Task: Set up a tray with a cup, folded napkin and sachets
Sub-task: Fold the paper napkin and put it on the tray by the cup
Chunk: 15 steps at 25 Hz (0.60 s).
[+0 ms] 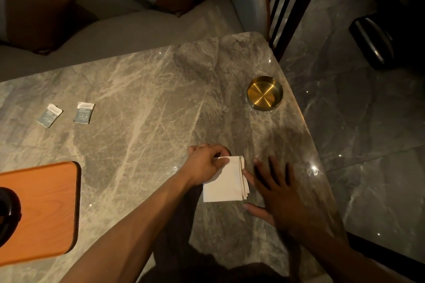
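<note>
A white folded napkin (224,181) lies on the grey marble table near its front right. My left hand (204,163) pinches the napkin's upper left corner. My right hand (278,190) rests flat beside the napkin's right edge, fingers spread, the index fingertip touching the folded layers. An orange wooden tray (46,209) sits at the left edge, with a dark cup (7,211) partly cut off by the frame on it. Two blue-and-white sachets (50,115) (84,113) lie on the table at the far left.
A round brass dish (264,93) stands near the table's right edge. A grey sofa with brown cushions (34,14) runs behind the table. Polished stone floor (358,122) lies to the right, past the table's edge.
</note>
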Available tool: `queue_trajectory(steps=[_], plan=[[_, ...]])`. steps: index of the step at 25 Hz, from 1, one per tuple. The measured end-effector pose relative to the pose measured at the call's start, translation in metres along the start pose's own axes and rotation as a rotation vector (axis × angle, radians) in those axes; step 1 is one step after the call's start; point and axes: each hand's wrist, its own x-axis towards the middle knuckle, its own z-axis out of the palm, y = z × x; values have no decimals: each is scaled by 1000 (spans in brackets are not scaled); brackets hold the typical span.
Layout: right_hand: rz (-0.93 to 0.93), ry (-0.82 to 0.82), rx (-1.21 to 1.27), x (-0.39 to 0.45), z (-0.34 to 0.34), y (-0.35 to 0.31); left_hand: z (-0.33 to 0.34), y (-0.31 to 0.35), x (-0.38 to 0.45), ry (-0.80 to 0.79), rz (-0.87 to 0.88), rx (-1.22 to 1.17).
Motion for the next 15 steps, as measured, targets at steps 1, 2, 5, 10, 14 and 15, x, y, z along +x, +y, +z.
queue_trajectory(steps=[1,2,5,10,14,15], plan=[[-2,-4,0,0,0,0,2,0,1,-3,-11,-43],[-4,-10,-2,0,0,0,5,-1,2,-2,-21,-73],[-7,-28,-10,1,1,0,16,1,3,59,-44,-75],[3,-39,-8,2,2,0,30,5,0,167,-58,-7],[-8,-12,7,2,1,-1,38,11,-4,245,-72,25],[-10,-6,7,2,1,-1,40,12,-4,264,-71,42]])
